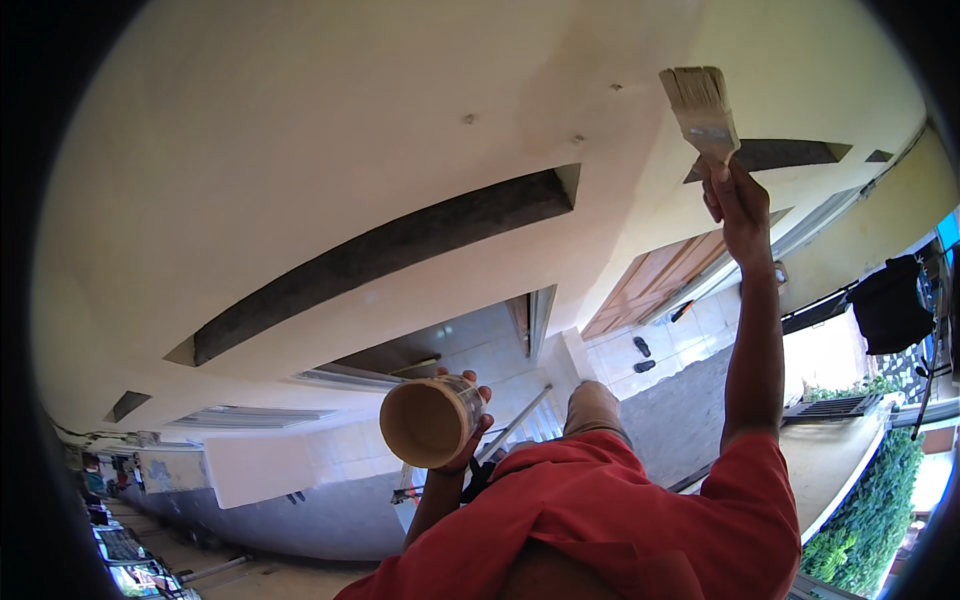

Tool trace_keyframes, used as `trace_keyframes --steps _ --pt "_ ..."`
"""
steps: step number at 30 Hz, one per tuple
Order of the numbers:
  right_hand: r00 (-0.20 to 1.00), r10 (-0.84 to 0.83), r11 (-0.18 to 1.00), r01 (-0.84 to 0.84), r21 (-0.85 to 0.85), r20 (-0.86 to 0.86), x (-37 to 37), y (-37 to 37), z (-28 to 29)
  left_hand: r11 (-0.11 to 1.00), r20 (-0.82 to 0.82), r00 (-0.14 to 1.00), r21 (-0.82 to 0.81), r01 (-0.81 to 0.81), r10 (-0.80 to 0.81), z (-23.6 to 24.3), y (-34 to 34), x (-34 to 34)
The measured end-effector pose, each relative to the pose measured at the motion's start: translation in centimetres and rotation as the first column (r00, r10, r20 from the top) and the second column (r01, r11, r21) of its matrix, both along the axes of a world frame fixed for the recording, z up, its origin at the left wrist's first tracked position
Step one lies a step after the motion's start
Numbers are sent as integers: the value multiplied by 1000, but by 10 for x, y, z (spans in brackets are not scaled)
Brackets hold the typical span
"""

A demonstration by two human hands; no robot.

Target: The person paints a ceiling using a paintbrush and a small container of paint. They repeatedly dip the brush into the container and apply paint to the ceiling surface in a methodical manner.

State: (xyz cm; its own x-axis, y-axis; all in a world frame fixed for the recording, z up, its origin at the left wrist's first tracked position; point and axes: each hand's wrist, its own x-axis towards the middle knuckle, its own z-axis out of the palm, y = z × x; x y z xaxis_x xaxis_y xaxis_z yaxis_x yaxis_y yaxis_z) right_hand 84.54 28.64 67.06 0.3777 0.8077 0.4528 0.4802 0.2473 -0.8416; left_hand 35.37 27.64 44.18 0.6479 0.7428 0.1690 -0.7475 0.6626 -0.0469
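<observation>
My right hand [741, 207] is raised on an outstretched arm, its fingers closed around the handle of a wide paintbrush [707, 118]. The bristles point up toward the cream wall [400, 130] and are coated in cream-beige paint; whether they touch the wall I cannot tell. Lower and to the left, my left hand [477, 440] wraps around a round paint can [428, 424]. Its mouth faces up and its inside is cream-beige, but how much paint it holds is unclear. A slightly darker patch of wall shows left of the brush, with small fixings sticking out.
A long dark recess [400, 262] cuts across the wall, with another dark recess [790, 153] beyond the brush. Below are a wooden door [655, 283], a pair of dark sandals [643, 355] on the tiled floor, and a pole [518, 420] near my legs. Dark cloth [890, 305] hangs at right.
</observation>
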Motion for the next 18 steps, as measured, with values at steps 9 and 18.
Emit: trace_keyframes --steps 9,18 --pt "828 -137 985 54 167 543 19 60 66 999 -64 997 20 36 -34 6 3 4" --pt "339 -89 994 -34 107 937 40 83 115 1000 -73 997 19 12 -11 -2 -1 2"
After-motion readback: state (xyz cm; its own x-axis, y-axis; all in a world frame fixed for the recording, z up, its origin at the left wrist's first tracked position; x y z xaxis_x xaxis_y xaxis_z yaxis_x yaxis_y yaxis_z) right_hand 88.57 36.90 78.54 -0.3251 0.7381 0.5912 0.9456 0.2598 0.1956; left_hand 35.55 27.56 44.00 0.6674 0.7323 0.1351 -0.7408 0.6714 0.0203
